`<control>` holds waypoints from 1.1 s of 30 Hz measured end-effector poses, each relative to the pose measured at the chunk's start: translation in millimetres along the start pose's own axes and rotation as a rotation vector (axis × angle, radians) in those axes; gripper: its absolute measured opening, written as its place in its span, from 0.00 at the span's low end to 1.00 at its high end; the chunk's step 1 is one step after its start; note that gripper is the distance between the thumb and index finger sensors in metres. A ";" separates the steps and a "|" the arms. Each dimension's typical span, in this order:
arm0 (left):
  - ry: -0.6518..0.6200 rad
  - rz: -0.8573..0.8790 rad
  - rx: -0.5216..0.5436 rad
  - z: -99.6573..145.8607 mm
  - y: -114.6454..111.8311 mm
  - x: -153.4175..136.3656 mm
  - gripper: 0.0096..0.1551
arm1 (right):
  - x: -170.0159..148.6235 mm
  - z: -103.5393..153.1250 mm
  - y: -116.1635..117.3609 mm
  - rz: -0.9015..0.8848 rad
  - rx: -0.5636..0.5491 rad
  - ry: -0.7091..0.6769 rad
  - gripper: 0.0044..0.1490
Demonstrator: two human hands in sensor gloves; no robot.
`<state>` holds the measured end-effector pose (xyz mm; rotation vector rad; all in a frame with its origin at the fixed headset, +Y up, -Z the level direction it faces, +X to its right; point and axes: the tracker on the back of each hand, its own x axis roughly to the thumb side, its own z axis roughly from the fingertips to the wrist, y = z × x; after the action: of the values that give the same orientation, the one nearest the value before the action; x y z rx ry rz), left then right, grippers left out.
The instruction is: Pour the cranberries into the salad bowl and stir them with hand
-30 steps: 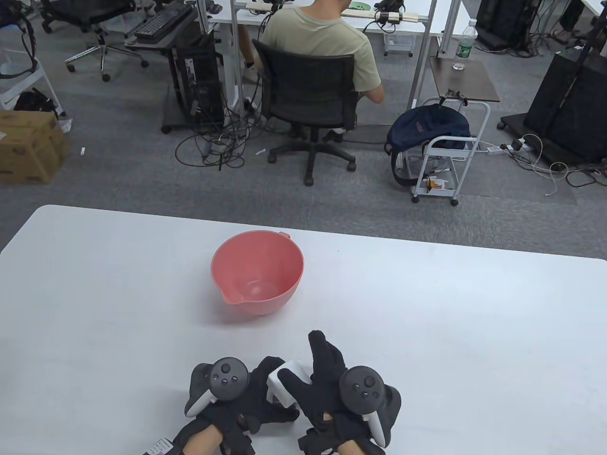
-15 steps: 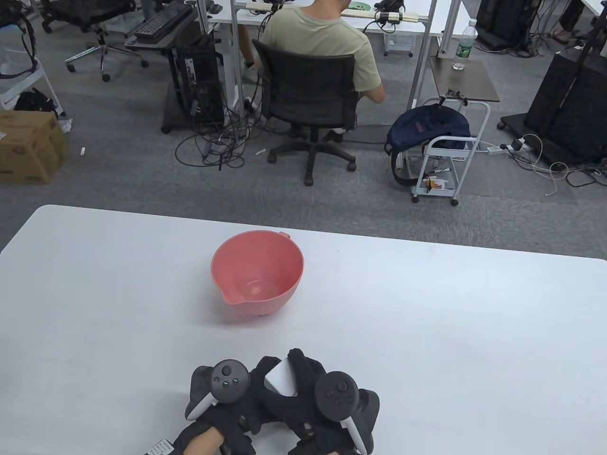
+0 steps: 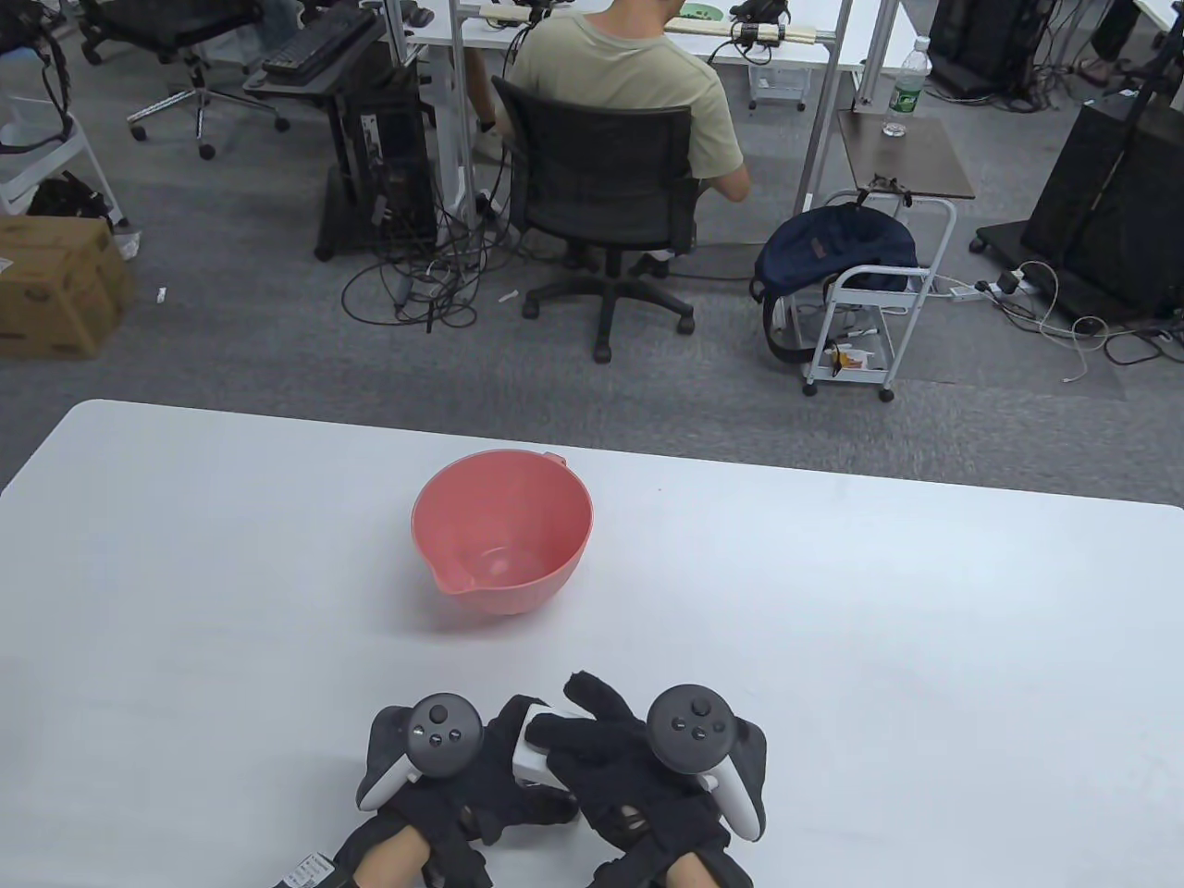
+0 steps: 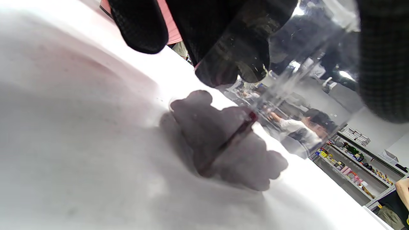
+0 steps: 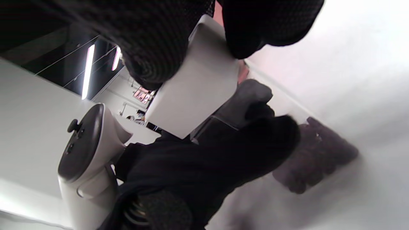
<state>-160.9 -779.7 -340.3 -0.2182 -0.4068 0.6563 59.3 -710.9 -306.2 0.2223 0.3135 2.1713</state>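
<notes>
A pink salad bowl (image 3: 502,532) with a pour spout stands empty in the middle of the white table (image 3: 879,629). Near the front edge both gloved hands meet on one clear jar (image 4: 297,73) with a white lid (image 3: 530,754). My left hand (image 3: 486,772) grips the jar's body. My right hand (image 3: 592,735) lies over the lid (image 5: 195,92) with fingers and thumb curled round it. Dark red cranberries (image 4: 223,140) lie heaped at the jar's bottom, close to the tabletop. In the table view the jar's body is hidden under the gloves.
The bowl stands roughly a hand's length beyond the hands. Beyond the table's far edge are grey carpet, a person seated on an office chair (image 3: 601,194), a small white cart (image 3: 869,305) and loose cables.
A second ago my right hand's fingers were stretched out past the lid. They have since curled down onto it, and the hand shifted slightly left, then back. The left hand and bowl stayed put.
</notes>
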 end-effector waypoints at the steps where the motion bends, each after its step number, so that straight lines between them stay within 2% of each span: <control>1: 0.001 0.001 -0.001 0.0 0.1 -0.1 0.64 | -1.5 -1.0 -0.2 -0.002 0.005 -0.024 0.23; 7: 0.002 0.005 -0.005 0.5 0.5 -0.2 0.64 | -8.3 -3.1 -2.5 -0.028 -0.020 -0.095 0.23; 14: 0.014 -0.003 0.000 1.9 1.3 -0.5 0.65 | -17.9 -2.2 -4.3 -0.075 -0.150 -0.103 0.26; 16: 0.028 -0.028 0.012 3.4 0.3 1.5 0.65 | -19.7 -1.3 -1.3 -0.055 -0.184 -0.080 0.40; 18: 0.042 -0.059 0.034 5.0 -0.5 3.5 0.66 | -18.0 -0.4 3.7 -0.040 -0.164 -0.075 0.55; 22: 0.053 -0.070 0.028 5.5 -2.3 4.7 0.66 | -11.2 0.6 16.4 0.022 -0.169 -0.066 0.70; 27: 0.053 -0.068 0.013 5.6 -3.0 5.0 0.66 | -11.5 -0.2 27.4 0.049 -0.227 -0.007 0.75; 33: 0.058 -0.065 0.010 5.5 -3.5 5.4 0.66 | -8.9 1.0 32.1 0.097 -0.309 0.001 0.71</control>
<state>-157.5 -778.7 -332.6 -0.2133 -0.3530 0.5867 40.0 -736.0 -295.9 0.0627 -0.0355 2.2807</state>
